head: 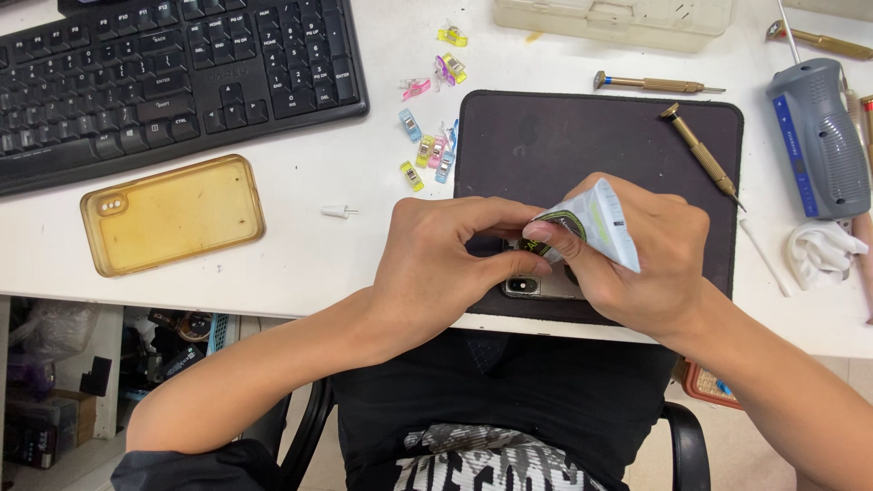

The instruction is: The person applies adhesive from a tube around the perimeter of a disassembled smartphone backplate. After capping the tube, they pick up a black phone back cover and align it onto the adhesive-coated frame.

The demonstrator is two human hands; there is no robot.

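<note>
My right hand [650, 259] grips a small squeezed tube [596, 221], white and pale blue with green print, its black cap end pointing left. My left hand [450, 259] pinches that cap end with thumb and fingers. Both hands hover low over a smartphone [536, 286] lying on a dark work mat [582, 136] at the near edge of the white desk. Only the phone's lower silver edge shows; the rest is hidden by my fingers.
A black keyboard [164, 73] lies at the far left and a yellowed clear phone case [173, 214] in front of it. Several coloured clips [426, 150] lie left of the mat. Brass screwdrivers [700, 155], a grey handled tool [818, 136], a white wipe [823, 250] and a beige box [614, 23] lie right and behind.
</note>
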